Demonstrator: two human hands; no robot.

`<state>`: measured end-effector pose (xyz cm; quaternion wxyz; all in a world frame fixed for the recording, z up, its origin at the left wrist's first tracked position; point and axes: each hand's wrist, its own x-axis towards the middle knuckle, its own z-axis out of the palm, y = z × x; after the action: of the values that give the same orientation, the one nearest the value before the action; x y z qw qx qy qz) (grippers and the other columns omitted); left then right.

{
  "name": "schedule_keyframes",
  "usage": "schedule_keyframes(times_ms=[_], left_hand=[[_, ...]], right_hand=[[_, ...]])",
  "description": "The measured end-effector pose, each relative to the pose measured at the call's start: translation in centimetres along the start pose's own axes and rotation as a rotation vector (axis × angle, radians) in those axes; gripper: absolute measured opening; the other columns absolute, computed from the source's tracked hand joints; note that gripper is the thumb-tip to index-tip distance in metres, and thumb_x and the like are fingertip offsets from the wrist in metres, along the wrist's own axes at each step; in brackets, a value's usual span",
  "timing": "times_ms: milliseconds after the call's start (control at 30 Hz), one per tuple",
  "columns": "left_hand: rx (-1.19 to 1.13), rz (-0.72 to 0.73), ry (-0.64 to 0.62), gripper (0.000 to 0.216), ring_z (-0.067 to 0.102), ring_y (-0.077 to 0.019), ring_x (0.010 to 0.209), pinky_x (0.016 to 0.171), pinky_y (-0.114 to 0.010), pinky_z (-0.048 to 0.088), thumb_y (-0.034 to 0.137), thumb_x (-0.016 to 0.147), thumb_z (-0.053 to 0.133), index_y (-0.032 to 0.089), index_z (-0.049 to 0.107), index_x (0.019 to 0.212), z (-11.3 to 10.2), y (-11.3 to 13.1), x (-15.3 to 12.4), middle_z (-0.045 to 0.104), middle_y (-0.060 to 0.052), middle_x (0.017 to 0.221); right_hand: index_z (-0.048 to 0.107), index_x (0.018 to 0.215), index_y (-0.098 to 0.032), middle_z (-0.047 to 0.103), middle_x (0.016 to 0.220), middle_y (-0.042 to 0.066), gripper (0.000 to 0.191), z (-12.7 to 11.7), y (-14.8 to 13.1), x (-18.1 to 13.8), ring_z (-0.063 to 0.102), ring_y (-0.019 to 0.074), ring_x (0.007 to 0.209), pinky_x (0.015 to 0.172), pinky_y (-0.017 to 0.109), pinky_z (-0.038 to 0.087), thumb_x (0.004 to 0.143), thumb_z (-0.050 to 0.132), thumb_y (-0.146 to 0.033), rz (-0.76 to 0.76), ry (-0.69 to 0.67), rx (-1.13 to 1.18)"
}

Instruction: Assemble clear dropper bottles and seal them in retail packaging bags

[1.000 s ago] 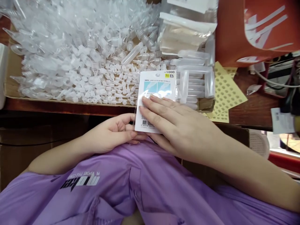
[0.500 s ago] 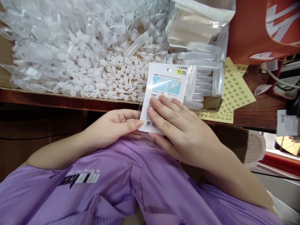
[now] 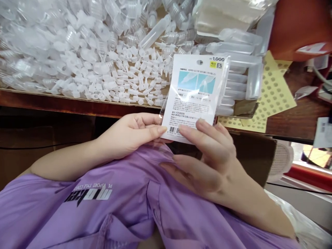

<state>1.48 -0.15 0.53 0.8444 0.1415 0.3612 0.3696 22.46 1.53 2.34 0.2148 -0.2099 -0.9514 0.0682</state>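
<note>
My left hand [image 3: 140, 133] pinches the lower left corner of a printed package card [image 3: 194, 103] in a clear plastic bag, thumb on top and fingers behind. The card is white with two blue pictures, a barcode and the price 1,000. It tilts slightly over the front edge of the box. My right hand [image 3: 207, 155] is at the card's lower right, fingers apart and partly bent, the fingertips over or lightly against its lower edge. Whether those tips touch it is hard to tell. The bag's lower end hangs near the purple clothing on my lap.
Behind the card, a shallow cardboard box [image 3: 114, 102] holds small white nozzles [image 3: 132, 81], clear bottle parts [image 3: 64, 38] and several tubes [image 3: 234, 86]. Clear bags [image 3: 223, 17] lie at its back right. Yellow sticker sheets [image 3: 276, 91] and an orange-red bag [image 3: 298, 27] are on the right.
My right hand has lifted off the card's face and drawn back down and right, uncovering the printed text. The left hand keeps its hold. The whole view has shifted a little.
</note>
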Motion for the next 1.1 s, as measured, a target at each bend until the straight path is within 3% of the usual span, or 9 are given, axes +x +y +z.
schedule_keyframes(times_ms=[100,200,433,700,833,967,1100], left_hand=[[0.000,-0.003,0.016,0.015,0.073,-0.0144,0.087,0.083,-0.025,0.055,0.020,0.089,0.068,0.018,0.078,0.100,0.1,-0.3,0.3,0.079,-0.004,0.096],[-0.024,-0.013,-0.029,0.017,0.074,-0.0155,0.087,0.084,-0.028,0.056,0.017,0.092,0.063,0.018,0.078,0.100,0.2,-0.5,0.5,0.079,-0.004,0.094],[-0.053,-0.023,-0.085,0.017,0.074,-0.0183,0.093,0.098,-0.034,0.052,0.018,0.090,0.066,0.016,0.077,0.103,0.2,-0.9,0.7,0.080,-0.006,0.097],[-0.048,-0.050,-0.121,0.024,0.073,-0.0122,0.091,0.091,-0.023,0.053,0.012,0.086,0.070,0.020,0.077,0.108,-0.5,-1.6,0.9,0.079,-0.001,0.101],[0.000,-0.057,-0.133,0.019,0.073,-0.0094,0.086,0.085,-0.017,0.052,0.015,0.083,0.074,0.020,0.078,0.101,-0.7,-1.3,0.9,0.080,0.000,0.092],[0.011,-0.084,-0.147,0.019,0.073,-0.0114,0.088,0.087,-0.021,0.051,0.019,0.082,0.076,0.020,0.078,0.102,-0.7,-1.0,1.0,0.080,-0.001,0.088],[0.023,-0.080,-0.180,0.017,0.073,-0.0116,0.090,0.092,-0.024,0.050,0.023,0.087,0.071,0.021,0.078,0.103,-0.9,-1.1,1.0,0.080,-0.002,0.096]], right_hand=[[0.053,0.091,-0.027,0.067,0.119,0.003,0.026,0.6,-0.7,-0.5,0.057,0.0182,0.117,0.091,0.034,0.046,0.081,0.076,-0.024,-0.020,0.093,-0.133],[0.059,0.090,-0.028,0.071,0.105,-0.001,0.019,0.7,-1.2,-0.5,0.057,0.0151,0.109,0.083,0.030,0.043,0.082,0.074,-0.020,-0.023,0.096,-0.171],[0.065,0.095,-0.023,0.074,0.095,0.000,0.008,-1.4,-1.5,0.5,0.061,0.0174,0.104,0.080,0.032,0.044,0.090,0.063,-0.018,-0.016,-0.057,-0.058],[0.061,0.091,-0.016,0.071,0.091,0.006,0.004,-2.0,-0.8,1.7,0.067,0.0168,0.085,0.077,0.030,0.052,0.090,0.063,-0.019,0.212,-0.164,0.091],[0.063,0.086,-0.014,0.067,0.089,0.008,0.013,-1.7,-0.7,2.7,0.066,0.0164,0.081,0.072,0.027,0.053,0.093,0.058,-0.024,0.324,-0.212,0.048],[0.063,0.086,-0.015,0.064,0.088,0.007,0.012,-1.5,-0.8,3.5,0.064,0.0156,0.082,0.070,0.025,0.053,0.092,0.056,-0.022,0.380,-0.239,-0.011],[0.060,0.084,-0.016,0.062,0.084,0.005,0.012,-1.3,-0.9,3.8,0.063,0.0150,0.079,0.066,0.025,0.052,0.092,0.055,-0.023,0.411,-0.237,-0.064]])
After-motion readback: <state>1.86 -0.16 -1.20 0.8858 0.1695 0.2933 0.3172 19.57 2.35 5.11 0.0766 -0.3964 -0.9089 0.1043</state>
